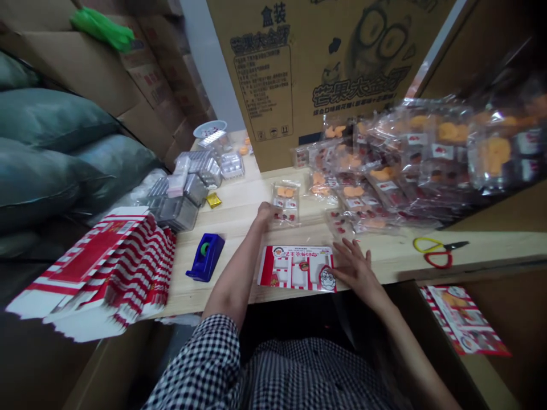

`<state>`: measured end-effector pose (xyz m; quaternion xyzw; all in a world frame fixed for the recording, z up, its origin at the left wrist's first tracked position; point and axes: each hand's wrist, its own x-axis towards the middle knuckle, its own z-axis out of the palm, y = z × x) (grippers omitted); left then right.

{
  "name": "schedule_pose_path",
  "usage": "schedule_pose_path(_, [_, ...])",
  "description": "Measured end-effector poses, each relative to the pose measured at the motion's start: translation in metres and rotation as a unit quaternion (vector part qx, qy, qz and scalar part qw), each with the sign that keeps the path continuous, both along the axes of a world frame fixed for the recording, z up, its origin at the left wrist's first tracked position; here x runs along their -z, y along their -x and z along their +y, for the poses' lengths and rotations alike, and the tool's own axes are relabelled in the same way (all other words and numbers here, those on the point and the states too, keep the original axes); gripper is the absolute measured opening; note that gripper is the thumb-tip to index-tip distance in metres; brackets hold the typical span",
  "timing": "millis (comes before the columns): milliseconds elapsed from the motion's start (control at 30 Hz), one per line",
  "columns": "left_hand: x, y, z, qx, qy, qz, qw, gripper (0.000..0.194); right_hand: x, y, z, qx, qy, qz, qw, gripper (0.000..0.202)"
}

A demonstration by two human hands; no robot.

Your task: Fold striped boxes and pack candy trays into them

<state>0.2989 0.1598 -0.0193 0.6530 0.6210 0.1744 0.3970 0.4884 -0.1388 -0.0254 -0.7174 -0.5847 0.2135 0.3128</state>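
Note:
My left hand [265, 213] reaches forward over the table and pinches the left edge of a clear packet of sweets [285, 204], which shows an orange piece on top and dark red pieces below. My right hand [358, 272] is open with its fingers spread, touching the right end of a flat red and white printed box [298, 269]. The box lies near the table's front edge, with see-through windows and a cartoon face on its front. Part of my left hand's fingers is hidden behind the hand.
A pile of similar packets [384, 171] fills the right side before a large carton [307, 74]. Scissors [440, 250] lie at the right. A blue tape dispenser [205, 259], stacked striped boxes [115, 267], clear plastic trays [175, 196] and a gold sachet [214, 200] are at the left.

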Motion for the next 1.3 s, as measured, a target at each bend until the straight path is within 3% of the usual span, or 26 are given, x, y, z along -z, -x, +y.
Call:
schedule_pose_path(100, [-0.006, 0.020, -0.013, 0.002, -0.039, -0.044, 0.998, 0.022, 0.000, 0.000, 0.004, 0.020, -0.044, 0.107, 0.993, 0.060])
schedule_pose_path(167, [-0.015, 0.035, -0.028, 0.003, -0.082, -0.073, 0.994, 0.018, -0.007, 0.010, 0.014, 0.039, -0.094, 0.232, 0.967, 0.054])
schedule_pose_path(300, [-0.036, 0.055, -0.081, 0.015, -0.178, -0.097, 0.979, 0.015, -0.030, 0.047, 0.051, 0.068, -0.125, 0.494, 0.857, 0.060])
schedule_pose_path(400, [-0.047, 0.056, -0.132, 0.089, -0.325, -0.031, 0.941, 0.018, -0.047, 0.081, 0.078, 0.050, -0.103, 0.592, 0.798, 0.077])
schedule_pose_path(467, [-0.050, 0.056, -0.164, 0.152, -0.384, 0.020, 0.911, 0.026, -0.054, 0.098, 0.089, 0.048, -0.104, 0.643, 0.758, 0.066])
schedule_pose_path(533, [-0.050, 0.060, -0.188, 0.202, -0.394, 0.028, 0.896, 0.030, -0.056, 0.107, 0.092, 0.059, -0.116, 0.680, 0.722, 0.050])
schedule_pose_path(600, [-0.048, 0.070, -0.201, 0.210, -0.370, -0.010, 0.905, 0.050, -0.055, 0.108, 0.089, 0.063, -0.122, 0.702, 0.699, 0.042])
schedule_pose_path(633, [-0.048, 0.077, -0.204, 0.178, -0.348, -0.047, 0.919, 0.072, -0.053, 0.107, 0.085, 0.059, -0.120, 0.709, 0.693, 0.040])
schedule_pose_path(700, [-0.045, 0.093, -0.206, 0.046, -0.276, -0.157, 0.947, 0.105, -0.049, 0.106, 0.076, 0.042, -0.103, 0.717, 0.688, 0.041])
schedule_pose_path(767, [-0.042, 0.105, -0.206, -0.056, -0.141, -0.297, 0.943, 0.100, -0.046, 0.110, 0.068, 0.017, -0.081, 0.721, 0.688, 0.045])
schedule_pose_path(867, [-0.037, 0.113, -0.209, -0.034, 0.091, -0.453, 0.886, 0.067, -0.045, 0.124, 0.060, -0.018, -0.059, 0.724, 0.687, 0.052])
schedule_pose_path(933, [-0.034, 0.113, -0.214, -0.028, 0.168, -0.496, 0.851, 0.054, -0.044, 0.132, 0.057, -0.030, -0.047, 0.716, 0.696, 0.052])
schedule_pose_path(1033, [-0.033, 0.121, -0.220, -0.092, 0.190, -0.530, 0.821, 0.048, -0.041, 0.128, 0.050, -0.052, -0.028, 0.671, 0.739, 0.053])
schedule_pose_path(1133, [-0.037, 0.145, -0.221, -0.179, 0.157, -0.548, 0.802, 0.044, -0.037, 0.104, 0.039, -0.048, -0.043, 0.573, 0.817, 0.072])
schedule_pose_path(1233, [-0.045, 0.177, -0.218, -0.259, 0.117, -0.549, 0.786, 0.041, -0.033, 0.077, 0.029, -0.094, -0.062, 0.366, 0.924, 0.080])
schedule_pose_path(1300, [-0.050, 0.193, -0.217, -0.289, 0.085, -0.550, 0.779, 0.040, -0.029, 0.069, 0.032, -0.178, -0.047, 0.171, 0.968, 0.091])
